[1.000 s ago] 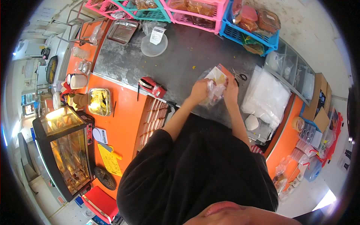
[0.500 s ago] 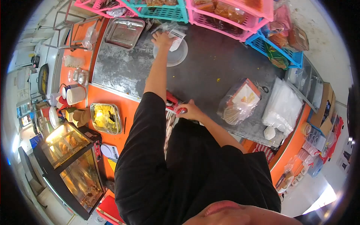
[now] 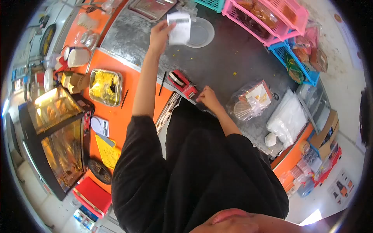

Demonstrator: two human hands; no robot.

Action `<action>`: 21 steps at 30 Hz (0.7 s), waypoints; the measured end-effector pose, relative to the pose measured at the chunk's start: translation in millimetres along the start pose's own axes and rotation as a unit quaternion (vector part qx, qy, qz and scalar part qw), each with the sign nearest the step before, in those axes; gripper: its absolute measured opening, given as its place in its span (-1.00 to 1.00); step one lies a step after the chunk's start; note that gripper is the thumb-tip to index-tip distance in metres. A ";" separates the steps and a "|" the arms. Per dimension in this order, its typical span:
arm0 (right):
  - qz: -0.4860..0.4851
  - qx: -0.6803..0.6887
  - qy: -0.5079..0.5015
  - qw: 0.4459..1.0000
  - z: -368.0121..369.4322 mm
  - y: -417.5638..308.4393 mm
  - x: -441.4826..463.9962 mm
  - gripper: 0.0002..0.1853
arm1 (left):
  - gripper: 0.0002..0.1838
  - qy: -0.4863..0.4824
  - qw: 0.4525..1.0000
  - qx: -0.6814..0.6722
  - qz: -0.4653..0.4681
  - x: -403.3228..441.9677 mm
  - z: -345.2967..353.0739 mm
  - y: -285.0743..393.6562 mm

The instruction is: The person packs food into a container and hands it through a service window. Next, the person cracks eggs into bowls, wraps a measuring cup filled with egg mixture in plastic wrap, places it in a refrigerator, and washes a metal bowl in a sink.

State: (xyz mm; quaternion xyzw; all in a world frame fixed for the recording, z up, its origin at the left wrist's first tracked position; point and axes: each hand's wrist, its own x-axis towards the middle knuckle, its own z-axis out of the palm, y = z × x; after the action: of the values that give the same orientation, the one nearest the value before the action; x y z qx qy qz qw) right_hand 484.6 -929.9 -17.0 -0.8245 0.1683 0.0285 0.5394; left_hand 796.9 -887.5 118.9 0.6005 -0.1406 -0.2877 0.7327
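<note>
With our left hand point(image 3: 159, 38) we clamp a white paper slip point(image 3: 180, 31) between thumb and fingers, holding it up out in front of us. Just to the right of that grip we see a round translucent lid point(image 3: 203, 34), and beyond it, a metal tray point(image 3: 153, 8). Our right hand point(image 3: 210, 98) is nearer to our body, its fingers curled in beside the red tape dispenser point(image 3: 188, 89); we cannot tell whether they pinch anything. To the right of this hand we have a clear plastic bag point(image 3: 243, 110) around a printed box point(image 3: 258, 96). Farther right of it are scissors point(image 3: 276, 96) and a stack of white plastic bags point(image 3: 286, 118).
</note>
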 end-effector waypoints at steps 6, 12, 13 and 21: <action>0.206 -0.080 -0.086 0.972 10.4 19.8 13.5 -0.84 | -0.71 0.133 0.987 -0.091 0.003 -193.9 -20.4 5.7; 0.137 -0.118 -0.134 0.974 -16.5 -6.6 -6.0 -0.83 | -0.68 0.198 0.970 -0.136 -0.034 -308.9 -10.0 -46.4; 0.122 -0.100 -0.176 0.972 -34.4 -35.6 -11.2 -0.83 | -0.68 0.209 0.970 -0.123 -0.027 -316.4 -5.1 -51.3; -0.001 0.294 -0.094 0.951 -19.2 -129.1 -18.5 -0.72 | -0.72 0.027 0.992 -0.091 -0.080 -333.1 36.6 -57.8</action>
State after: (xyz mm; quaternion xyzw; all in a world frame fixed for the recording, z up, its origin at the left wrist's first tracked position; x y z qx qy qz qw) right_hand 504.4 -895.9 108.8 -0.6234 0.1168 0.0544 0.7713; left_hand 497.2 -726.6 118.6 0.5479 -0.0452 -0.3409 0.7626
